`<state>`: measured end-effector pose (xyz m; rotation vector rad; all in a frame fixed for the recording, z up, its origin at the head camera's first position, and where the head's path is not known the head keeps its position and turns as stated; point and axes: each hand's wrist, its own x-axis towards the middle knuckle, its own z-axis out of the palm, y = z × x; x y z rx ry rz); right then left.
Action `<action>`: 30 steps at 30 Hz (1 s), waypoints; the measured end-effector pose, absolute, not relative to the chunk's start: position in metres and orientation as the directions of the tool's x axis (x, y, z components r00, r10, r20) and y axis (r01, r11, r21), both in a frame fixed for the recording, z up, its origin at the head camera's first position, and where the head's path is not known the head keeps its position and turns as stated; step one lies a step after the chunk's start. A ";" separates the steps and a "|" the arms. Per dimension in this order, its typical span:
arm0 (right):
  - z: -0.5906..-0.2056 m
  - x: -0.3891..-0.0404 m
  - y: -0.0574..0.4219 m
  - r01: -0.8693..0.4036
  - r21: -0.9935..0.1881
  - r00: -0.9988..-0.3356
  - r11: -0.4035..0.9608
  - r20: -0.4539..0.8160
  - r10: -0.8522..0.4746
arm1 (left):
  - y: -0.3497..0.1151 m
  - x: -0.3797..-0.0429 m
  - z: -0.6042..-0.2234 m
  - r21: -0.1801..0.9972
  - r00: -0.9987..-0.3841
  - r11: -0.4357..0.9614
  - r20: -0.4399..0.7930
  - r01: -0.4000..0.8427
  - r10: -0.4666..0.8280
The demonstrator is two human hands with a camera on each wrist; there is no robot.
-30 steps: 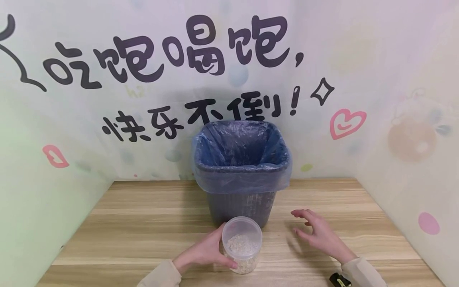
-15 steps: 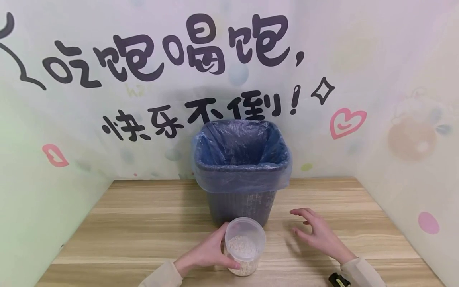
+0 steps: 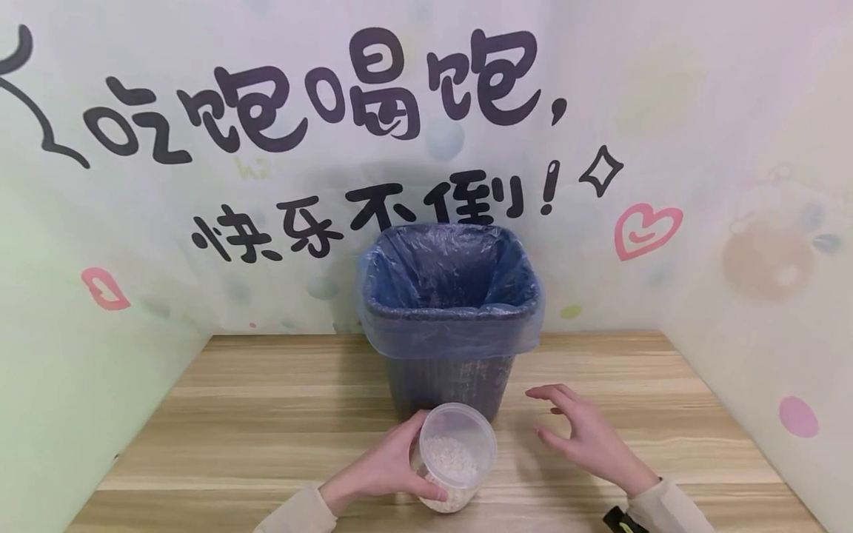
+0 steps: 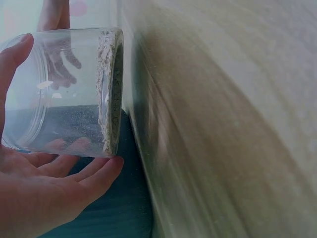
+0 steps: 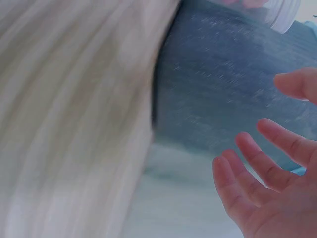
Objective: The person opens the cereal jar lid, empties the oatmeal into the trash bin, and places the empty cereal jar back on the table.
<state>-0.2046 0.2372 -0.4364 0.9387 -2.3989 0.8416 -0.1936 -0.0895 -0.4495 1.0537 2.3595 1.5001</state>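
My left hand grips a clear plastic jar from its left side, the thumb in front and the fingers behind. A shallow layer of pale, oat-like flakes covers the jar's bottom. In the left wrist view, the jar's base is close over the wooden tabletop. Right behind the jar stands a dark ribbed trash bin lined with a blue plastic bag. To the right, my right hand holds nothing, its fingers spread and loosely bent, apart from both jar and bin.
The wooden table extends on both sides of the bin. A printed wall covering with large black characters rises behind it, and side panels close in left and right. A black strap shows at my right sleeve.
The jar has shifted slightly right in my left hand's grip and leans a little more. My right hand has drifted slightly left, toward the jar. The bin stays put.
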 end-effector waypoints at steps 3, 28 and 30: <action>-0.429 -0.200 0.229 -0.732 -0.363 -0.662 0.576 0.578 -0.476 | -0.089 -0.192 -0.447 0.823 -0.743 0.274 0.241 0.498 0.625; -0.411 -0.173 0.164 -0.831 -0.320 -0.556 0.455 0.507 -0.659 | -0.081 -0.186 -0.433 0.771 -0.753 0.343 0.255 0.537 0.607; -0.412 -0.174 0.162 -0.843 -0.306 -0.538 0.443 0.514 -0.668 | -0.081 -0.185 -0.432 0.764 -0.749 0.346 0.258 0.545 0.610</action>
